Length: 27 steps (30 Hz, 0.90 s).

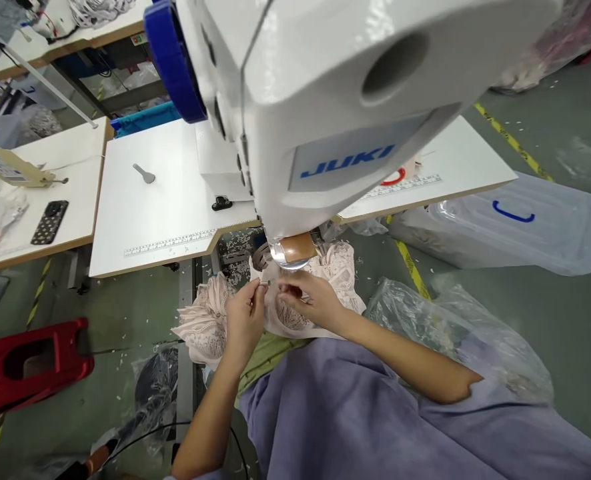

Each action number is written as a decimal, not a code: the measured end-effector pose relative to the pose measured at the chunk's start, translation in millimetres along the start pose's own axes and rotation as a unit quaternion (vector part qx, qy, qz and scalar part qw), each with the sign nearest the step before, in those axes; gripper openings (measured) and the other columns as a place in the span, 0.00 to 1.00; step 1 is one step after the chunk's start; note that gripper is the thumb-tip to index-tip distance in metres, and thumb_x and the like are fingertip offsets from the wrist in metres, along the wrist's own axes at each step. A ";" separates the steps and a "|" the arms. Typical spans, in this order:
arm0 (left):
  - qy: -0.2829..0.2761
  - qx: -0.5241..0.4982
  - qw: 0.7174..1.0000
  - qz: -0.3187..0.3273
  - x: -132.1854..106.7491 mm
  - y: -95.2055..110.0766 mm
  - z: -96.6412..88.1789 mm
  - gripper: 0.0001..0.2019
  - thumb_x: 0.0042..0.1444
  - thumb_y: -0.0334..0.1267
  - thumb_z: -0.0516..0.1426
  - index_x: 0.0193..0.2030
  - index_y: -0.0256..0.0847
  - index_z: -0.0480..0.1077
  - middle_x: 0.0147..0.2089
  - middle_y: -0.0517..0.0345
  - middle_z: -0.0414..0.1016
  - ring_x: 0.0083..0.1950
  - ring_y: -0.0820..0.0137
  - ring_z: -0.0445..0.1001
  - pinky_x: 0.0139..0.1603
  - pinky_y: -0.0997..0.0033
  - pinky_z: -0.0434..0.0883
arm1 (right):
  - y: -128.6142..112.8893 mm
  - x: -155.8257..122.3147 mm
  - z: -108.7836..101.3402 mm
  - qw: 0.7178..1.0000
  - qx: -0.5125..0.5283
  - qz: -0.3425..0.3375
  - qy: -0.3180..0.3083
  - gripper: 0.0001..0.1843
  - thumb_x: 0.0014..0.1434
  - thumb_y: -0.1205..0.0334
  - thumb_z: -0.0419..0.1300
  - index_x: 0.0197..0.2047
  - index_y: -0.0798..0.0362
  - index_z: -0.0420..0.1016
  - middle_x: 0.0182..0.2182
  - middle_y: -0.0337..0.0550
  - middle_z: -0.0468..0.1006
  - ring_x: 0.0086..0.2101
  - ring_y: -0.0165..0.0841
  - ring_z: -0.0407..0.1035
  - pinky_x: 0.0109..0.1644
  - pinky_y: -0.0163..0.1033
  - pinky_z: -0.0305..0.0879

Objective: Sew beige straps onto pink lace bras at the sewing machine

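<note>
A large white JUKI sewing machine (325, 120) fills the top of the view. Just under its lower end, a pale pink lace garment (210, 323) lies bunched in my lap. My left hand (244, 317) pinches a thin strap or edge of the garment, fingers closed. My right hand (309, 297) pinches the same piece a few centimetres to the right, also closed. Both hands sit close under the machine's round metal part with a brown band (295, 252).
The white sewing table (155, 213) carries a printed ruler at its edge. A second table (50, 193) at the left holds a phone (49, 222). A red plastic stool (30, 363) lies on the floor left; a clear lidded bin (515, 223) and plastic bags (455, 333) sit right.
</note>
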<state>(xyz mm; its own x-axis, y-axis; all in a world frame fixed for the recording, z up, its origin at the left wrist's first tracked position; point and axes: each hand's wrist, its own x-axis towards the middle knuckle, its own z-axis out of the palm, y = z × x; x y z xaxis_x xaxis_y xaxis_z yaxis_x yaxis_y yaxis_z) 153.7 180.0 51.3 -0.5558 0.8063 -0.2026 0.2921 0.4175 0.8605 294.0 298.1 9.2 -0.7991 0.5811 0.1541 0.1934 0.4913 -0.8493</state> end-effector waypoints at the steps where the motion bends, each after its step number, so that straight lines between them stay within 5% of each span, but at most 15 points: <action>1: -0.008 -0.001 1.000 0.003 -1.8 3.3 -0.3 0.15 0.66 0.47 0.52 0.43 0.41 0.76 0.36 0.56 0.77 0.38 0.67 0.73 0.39 0.71 0.67 | -2.6 2.8 -3.5 1.000 -0.009 0.001 0.005 0.17 0.65 0.53 0.57 0.51 0.52 0.77 0.36 0.45 0.79 0.28 0.30 0.70 0.34 0.38 0.68; 4: -0.021 -0.013 1.000 0.003 -5.6 11.5 1.7 0.16 0.67 0.46 0.50 0.44 0.41 0.75 0.36 0.57 0.77 0.38 0.68 0.73 0.37 0.72 0.66 | -6.8 11.8 -7.9 1.000 -0.011 0.017 -0.001 0.17 0.65 0.53 0.58 0.54 0.48 0.77 0.43 0.47 0.80 0.28 0.30 0.72 0.36 0.38 0.70; 8: -0.019 -0.006 1.000 -0.007 -4.8 18.3 9.1 0.16 0.68 0.45 0.49 0.44 0.41 0.75 0.35 0.58 0.76 0.36 0.69 0.72 0.37 0.73 0.66 | -6.2 13.2 -3.9 0.999 -0.002 0.022 0.038 0.11 0.65 0.54 0.60 0.45 0.48 0.80 0.39 0.43 0.82 0.28 0.30 0.73 0.35 0.37 0.71; 14: 0.016 0.015 1.000 -0.015 9.9 14.5 22.3 0.17 0.66 0.50 0.51 0.34 0.40 0.71 0.29 0.59 0.73 0.32 0.70 0.70 0.34 0.73 0.64 | 4.0 7.2 -10.3 0.982 -0.148 -0.117 0.011 0.14 0.68 0.59 0.54 0.43 0.48 0.82 0.43 0.42 0.84 0.41 0.36 0.78 0.42 0.40 0.75; 17: 0.007 0.018 1.000 -0.014 18.7 7.8 22.1 0.20 0.63 0.53 0.52 0.30 0.40 0.71 0.27 0.58 0.74 0.31 0.68 0.70 0.34 0.71 0.65 | 28.4 31.5 -55.9 0.974 -0.199 -0.107 0.005 0.11 0.66 0.62 0.57 0.45 0.48 0.82 0.45 0.38 0.84 0.43 0.35 0.78 0.45 0.37 0.75; 20: -0.012 0.018 1.000 0.011 21.7 4.9 19.4 0.21 0.63 0.55 0.53 0.26 0.41 0.69 0.25 0.57 0.73 0.29 0.66 0.70 0.32 0.69 0.65 | 62.4 70.0 -137.1 0.955 -0.278 0.006 0.105 0.21 0.65 0.75 0.48 0.56 0.63 0.75 0.53 0.53 0.79 0.51 0.38 0.73 0.55 0.43 0.71; 23: -0.018 0.013 0.999 0.031 16.4 8.6 18.9 0.21 0.62 0.57 0.53 0.28 0.42 0.71 0.27 0.53 0.75 0.31 0.63 0.71 0.33 0.66 0.65 | 83.5 98.4 -211.0 0.932 -0.319 0.076 0.155 0.21 0.62 0.78 0.47 0.53 0.72 0.73 0.52 0.61 0.78 0.49 0.35 0.73 0.56 0.41 0.66; 27: -0.029 -0.009 0.999 0.033 2.5 21.4 19.1 0.20 0.61 0.56 0.52 0.33 0.43 0.73 0.31 0.48 0.79 0.34 0.59 0.75 0.37 0.61 0.69 | 72.4 110.6 -237.4 0.936 -0.309 0.073 0.155 0.09 0.57 0.74 0.60 0.40 0.64 0.80 0.35 0.51 0.83 0.34 0.27 0.73 0.41 0.32 0.65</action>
<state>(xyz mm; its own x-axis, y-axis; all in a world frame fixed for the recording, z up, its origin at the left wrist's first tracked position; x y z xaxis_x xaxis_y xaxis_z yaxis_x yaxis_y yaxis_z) 173.4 199.0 60.3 -0.4888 0.8553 -0.1718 0.3121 0.3554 0.8811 354.7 551.9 84.6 -0.5539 0.7840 0.2803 0.6558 0.6183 -0.4331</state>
